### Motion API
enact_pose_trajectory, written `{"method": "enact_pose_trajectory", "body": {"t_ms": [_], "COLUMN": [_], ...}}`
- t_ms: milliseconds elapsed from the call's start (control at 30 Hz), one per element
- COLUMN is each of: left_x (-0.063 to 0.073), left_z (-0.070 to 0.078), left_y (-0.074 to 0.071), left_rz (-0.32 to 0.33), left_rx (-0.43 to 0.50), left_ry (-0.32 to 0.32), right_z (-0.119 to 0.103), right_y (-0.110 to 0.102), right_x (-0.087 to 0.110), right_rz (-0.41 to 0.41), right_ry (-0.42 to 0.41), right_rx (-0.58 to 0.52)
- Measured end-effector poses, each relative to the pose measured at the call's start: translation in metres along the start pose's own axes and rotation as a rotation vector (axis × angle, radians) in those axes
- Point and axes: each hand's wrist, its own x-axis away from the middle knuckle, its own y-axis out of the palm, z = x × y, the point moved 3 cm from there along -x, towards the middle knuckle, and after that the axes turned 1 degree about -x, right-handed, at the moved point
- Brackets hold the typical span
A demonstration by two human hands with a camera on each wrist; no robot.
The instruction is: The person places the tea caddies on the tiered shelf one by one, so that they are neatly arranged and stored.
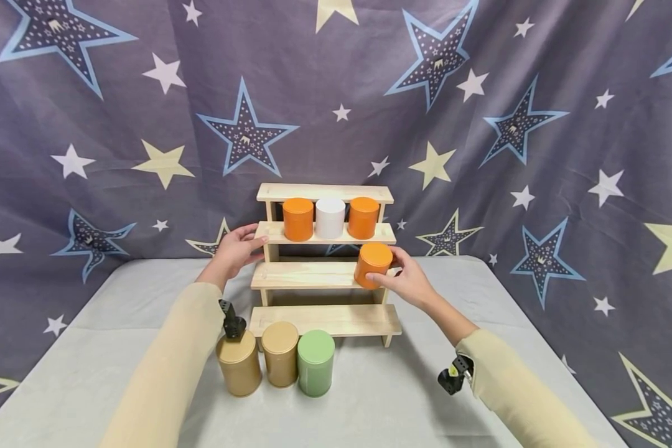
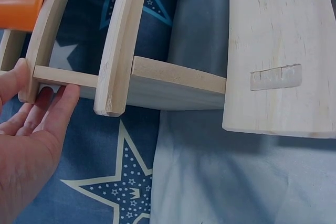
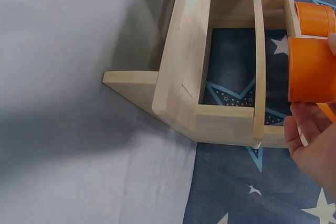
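Observation:
My right hand (image 1: 409, 280) holds an orange canister (image 1: 373, 266), thumb on its near side, by the right end of the second-lowest step of a wooden tiered stand (image 1: 313, 274). Whether the canister touches that step I cannot tell. In the right wrist view the same orange canister (image 3: 313, 71) stays clear of the lowest board. At the stand's left side my left hand (image 1: 236, 252) grips the end of the second step from the top, thumb over the board (image 2: 43, 40) and fingers beneath. That step carries an orange canister (image 1: 298, 220), a white canister (image 1: 330, 219) and another orange canister (image 1: 363, 219).
In front of the stand, on a pale cloth-covered table (image 1: 392, 398), are two gold canisters, one at the left (image 1: 241, 367) and one beside it (image 1: 280, 356), plus a green canister (image 1: 316, 364). A star-patterned curtain (image 1: 325, 143) hangs close behind the stand.

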Motion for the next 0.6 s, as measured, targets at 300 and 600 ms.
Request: {"method": "enact_pose_trajectory", "body": {"t_ms": [300, 600], "left_x": [0.000, 0.000], "left_z": [0.000, 0.000], "left_y": [0.000, 0.000], "left_rz": [0.002, 0.003], "left_rx": [-0.010, -0.017], "left_ry": [-0.004, -0.006], "right_z": [0.009, 0.014], "right_y": [-0.005, -0.004], "right_x": [-0.010, -0.017], "right_rz": [0.044, 0.057], "right_ry": [0.020, 0.044], "right_rx": [0.034, 0.018]}}
